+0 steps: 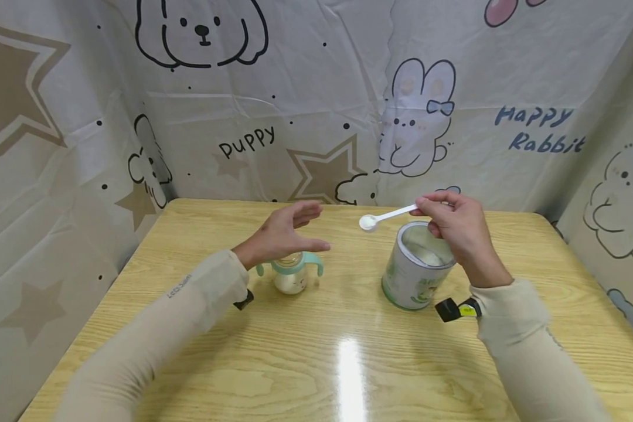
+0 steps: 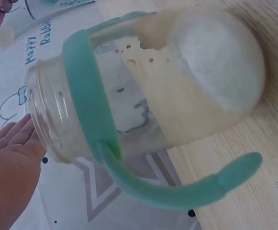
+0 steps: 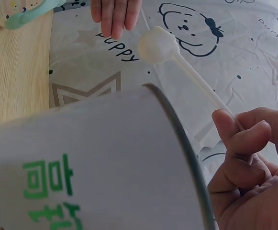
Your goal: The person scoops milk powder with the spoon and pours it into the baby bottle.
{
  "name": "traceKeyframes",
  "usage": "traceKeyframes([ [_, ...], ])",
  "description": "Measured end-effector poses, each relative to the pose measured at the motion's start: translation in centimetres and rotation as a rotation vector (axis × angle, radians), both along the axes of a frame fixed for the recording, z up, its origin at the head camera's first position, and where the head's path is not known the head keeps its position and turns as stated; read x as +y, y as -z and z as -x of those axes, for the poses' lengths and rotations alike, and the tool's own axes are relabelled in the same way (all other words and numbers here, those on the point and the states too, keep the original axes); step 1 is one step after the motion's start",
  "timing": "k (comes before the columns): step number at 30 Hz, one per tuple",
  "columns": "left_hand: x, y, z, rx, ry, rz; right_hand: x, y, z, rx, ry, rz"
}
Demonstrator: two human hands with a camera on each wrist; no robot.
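My right hand point(image 1: 456, 228) pinches the handle end of a white measuring scoop point(image 1: 369, 222) between thumb and fingers. White powder fills the scoop's bowl, which is up in the air left of an open milk powder can point(image 1: 408, 281). Below that hand, the can stands upright with powder inside. My left hand point(image 1: 287, 231) is held out with straight fingers and nothing in it, overlapping the top of a baby bottle point(image 1: 290, 282) in the head view. In the left wrist view the clear bottle point(image 2: 143, 120) has an uncapped neck, green handles and white powder at its base.
Both the bottle and the can stand on a light wooden table point(image 1: 306, 375). A printed cloth point(image 1: 306, 76) with cartoon animals and stars hangs behind the table and along its sides. A wrist camera point(image 1: 447, 309) is strapped on the right wrist.
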State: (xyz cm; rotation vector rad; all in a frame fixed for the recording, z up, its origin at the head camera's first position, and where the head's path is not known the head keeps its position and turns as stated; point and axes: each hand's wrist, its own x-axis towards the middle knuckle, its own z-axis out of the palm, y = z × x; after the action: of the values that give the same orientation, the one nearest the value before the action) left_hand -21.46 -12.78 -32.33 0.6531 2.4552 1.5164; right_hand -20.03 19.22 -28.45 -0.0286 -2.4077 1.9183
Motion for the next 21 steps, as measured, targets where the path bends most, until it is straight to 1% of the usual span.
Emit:
traceKeyframes([
  [7,-0.6,0.2,0.0,-0.003,0.000,-0.004,-0.5,0.0,-0.1,-0.008,-0.030,0.007],
  [12,-1.1,0.4,0.0,0.011,-0.001,0.006,-0.9,0.1,-0.1,-0.010,-0.047,-0.037],
  [18,-1.8,0.6,-0.2,0.011,-0.002,-0.004,-1.5,0.2,-0.2,-0.009,-0.086,-0.007],
  [21,-2.3,0.7,-0.3,0.012,-0.005,-0.007,-1.9,0.2,-0.2,-0.019,-0.092,0.000],
])
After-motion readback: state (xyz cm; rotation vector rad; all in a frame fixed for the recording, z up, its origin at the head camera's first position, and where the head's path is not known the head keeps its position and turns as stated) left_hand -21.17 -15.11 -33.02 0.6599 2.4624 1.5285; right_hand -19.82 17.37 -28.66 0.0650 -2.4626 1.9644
